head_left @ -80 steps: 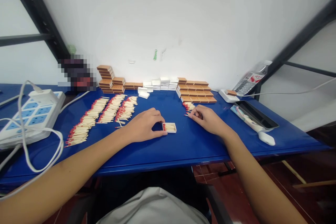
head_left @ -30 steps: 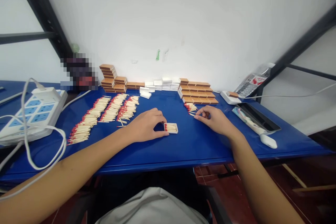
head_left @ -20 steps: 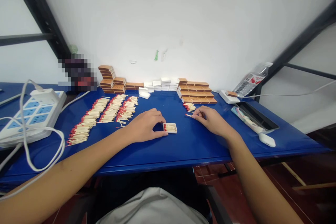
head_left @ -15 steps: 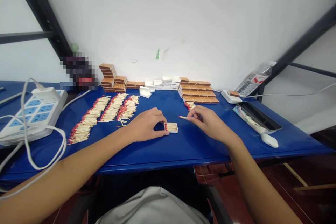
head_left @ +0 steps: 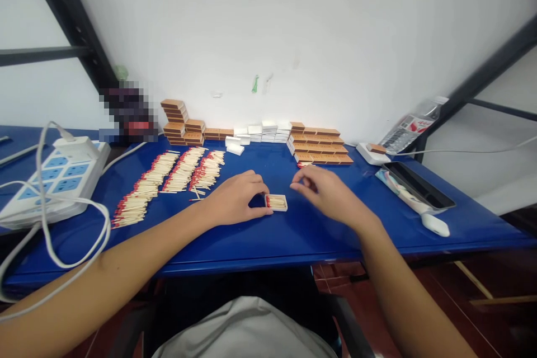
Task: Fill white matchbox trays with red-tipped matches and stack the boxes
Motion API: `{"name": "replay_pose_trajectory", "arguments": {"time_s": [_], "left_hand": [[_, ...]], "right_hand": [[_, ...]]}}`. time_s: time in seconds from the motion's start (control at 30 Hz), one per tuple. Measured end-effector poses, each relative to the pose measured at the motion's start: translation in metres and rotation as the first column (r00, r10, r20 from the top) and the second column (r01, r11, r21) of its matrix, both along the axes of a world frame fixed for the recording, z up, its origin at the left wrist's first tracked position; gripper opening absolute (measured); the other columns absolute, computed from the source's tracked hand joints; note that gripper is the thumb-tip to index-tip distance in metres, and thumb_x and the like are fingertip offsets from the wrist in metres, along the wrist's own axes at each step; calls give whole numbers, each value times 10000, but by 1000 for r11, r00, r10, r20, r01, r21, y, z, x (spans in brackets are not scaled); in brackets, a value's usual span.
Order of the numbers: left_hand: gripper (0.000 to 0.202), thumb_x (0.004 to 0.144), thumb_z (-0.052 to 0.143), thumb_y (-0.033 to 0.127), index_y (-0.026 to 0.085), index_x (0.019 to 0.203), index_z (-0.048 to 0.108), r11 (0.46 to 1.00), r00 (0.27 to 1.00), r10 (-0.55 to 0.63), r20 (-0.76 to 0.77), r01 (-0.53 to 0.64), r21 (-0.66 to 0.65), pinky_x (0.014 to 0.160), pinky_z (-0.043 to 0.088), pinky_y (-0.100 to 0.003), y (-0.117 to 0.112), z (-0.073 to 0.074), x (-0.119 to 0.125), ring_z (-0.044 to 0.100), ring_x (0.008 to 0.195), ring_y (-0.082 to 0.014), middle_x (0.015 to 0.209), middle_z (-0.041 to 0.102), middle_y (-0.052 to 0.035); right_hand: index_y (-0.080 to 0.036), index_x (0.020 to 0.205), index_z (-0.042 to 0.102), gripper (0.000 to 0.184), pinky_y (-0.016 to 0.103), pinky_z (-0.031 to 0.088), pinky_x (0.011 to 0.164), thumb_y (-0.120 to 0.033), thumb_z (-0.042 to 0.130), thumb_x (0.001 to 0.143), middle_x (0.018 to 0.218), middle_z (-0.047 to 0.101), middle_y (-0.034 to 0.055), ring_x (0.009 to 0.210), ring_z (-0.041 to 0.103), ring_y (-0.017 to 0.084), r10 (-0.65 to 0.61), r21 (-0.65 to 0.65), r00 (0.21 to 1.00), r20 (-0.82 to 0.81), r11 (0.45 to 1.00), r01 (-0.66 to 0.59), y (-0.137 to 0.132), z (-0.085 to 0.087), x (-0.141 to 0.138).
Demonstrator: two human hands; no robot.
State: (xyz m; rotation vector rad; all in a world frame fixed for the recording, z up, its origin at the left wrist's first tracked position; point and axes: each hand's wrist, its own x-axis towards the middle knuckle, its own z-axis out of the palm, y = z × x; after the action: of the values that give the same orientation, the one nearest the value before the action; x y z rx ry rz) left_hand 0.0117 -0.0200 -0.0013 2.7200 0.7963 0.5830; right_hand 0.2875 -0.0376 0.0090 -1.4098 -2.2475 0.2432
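Note:
My left hand (head_left: 241,198) grips the left end of a small white matchbox tray (head_left: 286,207) between thumb and fingers. The tray lies flat on the blue table, and matches (head_left: 277,201) with red heads to the left lie inside it. Just right of the tray hovers my right hand (head_left: 321,190), its fingers loosely curled and thumb slightly apart, no match showing in it. Behind that hand a small pile of matches (head_left: 304,164) is partly hidden. Three long rows of loose matches (head_left: 145,184) spread on the left.
Along the wall stand brown matchbox stacks at left (head_left: 174,123) and right (head_left: 321,145), with white trays (head_left: 268,131) between. A power strip (head_left: 54,179) with looping cables is far left. On the right are a plastic bottle (head_left: 413,126), a black tray (head_left: 422,184) and a white case (head_left: 435,225).
The match that was pinched in my right hand no longer shows there. That hand has shifted slightly relative to the table; my left hand keeps its grip on the tray. The view has moved a little.

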Motion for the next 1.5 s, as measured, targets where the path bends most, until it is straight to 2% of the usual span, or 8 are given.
{"name": "replay_pose_trajectory", "arguments": {"time_s": [0.13,0.27,0.37,0.57,0.93,1.1,1.3,1.5], "left_hand": [[251,966,727,438,201,1050,723,1000,1000,5,-2,-5,-14,876,496,-378,-1,2,0,604,1037,-261,1036,696,-76],[254,966,723,445,204,1045,728,1000,1000,8,-5,-8,-28,877,496,-378,-1,2,0,603,1041,-262,1043,697,-76],[256,960,731,442,206,1060,729,999,1000,10,-12,-10,-35,883,497,-376,0,2,0,602,1052,-262,1051,697,-74],[248,959,731,433,208,1062,733,999,1000,10,10,-10,-33,881,506,-379,-1,2,0,609,1044,-257,1049,700,-74],[240,956,737,435,213,1049,733,999,1000,17,-9,-17,-37,881,504,-381,0,2,1,607,1046,-260,1050,700,-69],[256,949,751,429,202,1065,730,999,1000,24,-15,-25,-37,894,502,-384,-1,3,1,604,1057,-260,1059,699,-69],[260,949,750,432,202,1067,728,1000,1000,14,-7,-14,-16,883,502,-376,0,1,1,608,1038,-255,1039,697,-67],[291,953,746,425,179,1107,722,1000,1000,14,-9,-14,5,876,507,-377,1,-1,0,611,1033,-258,1033,691,-75]], "right_hand": [[-197,865,705,216,335,411,657,-380,631,953,780,670,62,693,562,205,-113,62,994,1,992,113,30,-4,48],[-198,854,715,280,321,403,616,-471,671,901,724,664,47,651,567,201,-131,-55,991,5,990,131,47,-17,74],[-199,878,711,271,312,394,608,-457,636,919,723,659,41,652,565,199,-118,-86,993,-1,989,118,49,-23,75],[-192,946,721,232,315,392,642,-406,634,927,753,648,40,673,557,199,-98,-24,995,-1,995,98,48,-24,75],[-188,881,691,255,319,409,664,-407,592,965,819,673,58,718,571,200,-91,-62,996,12,994,92,47,-30,74],[-194,941,690,238,332,435,710,-392,569,996,882,659,56,762,573,203,-38,-76,998,-46,997,35,37,-24,61],[-225,948,679,200,312,424,689,-371,573,1035,835,600,21,748,546,182,57,-86,994,-92,994,-65,-1,-10,9],[-224,970,639,158,309,415,684,-320,552,1061,907,595,24,740,529,166,133,-71,990,-35,988,-135,-20,-12,-25]]}}
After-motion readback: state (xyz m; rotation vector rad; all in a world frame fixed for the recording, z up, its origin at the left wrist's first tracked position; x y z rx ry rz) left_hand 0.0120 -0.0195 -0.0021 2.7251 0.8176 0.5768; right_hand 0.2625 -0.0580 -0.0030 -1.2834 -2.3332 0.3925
